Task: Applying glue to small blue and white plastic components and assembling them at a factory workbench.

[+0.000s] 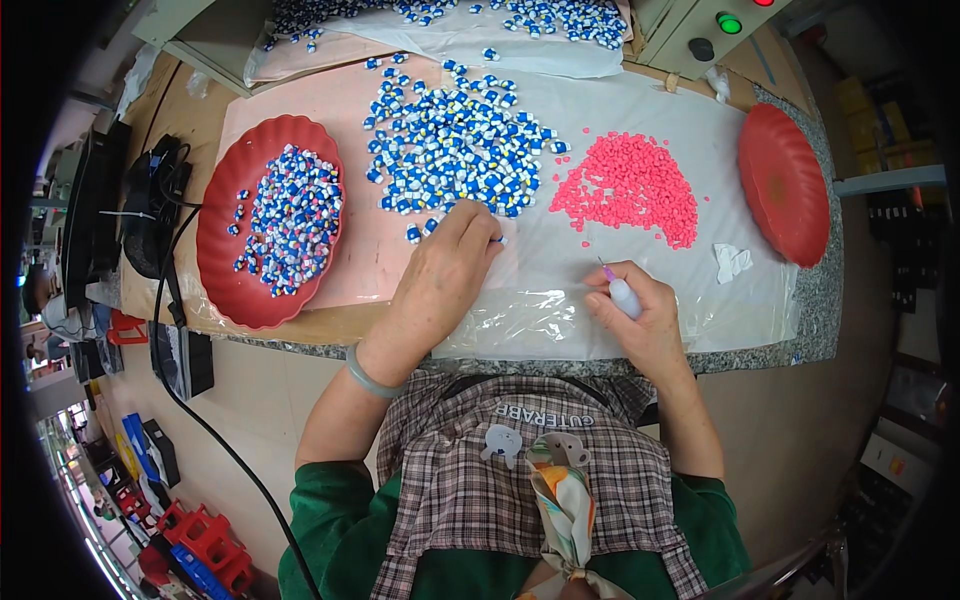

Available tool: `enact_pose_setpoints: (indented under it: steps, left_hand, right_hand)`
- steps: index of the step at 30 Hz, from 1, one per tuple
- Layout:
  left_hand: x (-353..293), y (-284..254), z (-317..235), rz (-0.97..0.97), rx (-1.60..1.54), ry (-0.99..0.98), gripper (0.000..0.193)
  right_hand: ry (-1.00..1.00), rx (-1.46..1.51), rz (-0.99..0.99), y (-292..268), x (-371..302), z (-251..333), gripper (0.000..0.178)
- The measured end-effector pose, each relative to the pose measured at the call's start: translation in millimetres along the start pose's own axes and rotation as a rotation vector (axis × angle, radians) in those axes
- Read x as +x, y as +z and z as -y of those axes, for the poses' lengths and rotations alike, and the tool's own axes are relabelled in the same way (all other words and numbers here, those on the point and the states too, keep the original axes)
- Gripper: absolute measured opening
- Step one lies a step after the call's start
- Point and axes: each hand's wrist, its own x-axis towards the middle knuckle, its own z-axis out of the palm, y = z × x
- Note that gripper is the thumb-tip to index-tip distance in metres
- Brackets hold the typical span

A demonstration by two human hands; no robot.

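Note:
My left hand (446, 262) is closed at the near edge of a spread of small blue-and-white pieces (450, 140) with yellow touches. A bit of one such piece (502, 240) shows at its pinched fingertips; the rest is covered by the fingers. In my right hand (648, 315) is a small pale squeeze bottle (625, 298) with a thin purple needle tip, which points away from me to the left. Beyond that hand lies a heap of tiny bright pink pieces (630, 185). The two hands are apart.
At the left, a red scalloped tray (222, 290) holds many blue-and-white pieces, some with pink on them. Another red tray (785, 190) stands at the right, near a crumpled white tissue (732, 262). A machine (700, 35) with lit buttons is at the back. A black cable (165, 400) hangs at left.

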Motion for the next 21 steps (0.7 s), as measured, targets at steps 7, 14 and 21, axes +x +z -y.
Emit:
enact_pose_setpoints:
  steps: [7,14,21]
  left_hand:
    - [-3.3,-1.1,-8.4,0.043,-0.163,-0.129,0.017]
    - [-19.0,-0.5,-18.4,0.233,-1.467,-0.724,0.021]
    - [-21.2,16.0,-31.5,0.161,-1.531,-0.74,0.017]
  right_hand:
    - [0.055,0.052,0.027,-5.4,-1.3,1.8,0.024]
    - [0.075,0.59,0.014,-10.7,-1.6,-3.5,0.024]
    - [0.003,0.639,-0.129,-16.0,-2.0,-12.7,0.027]
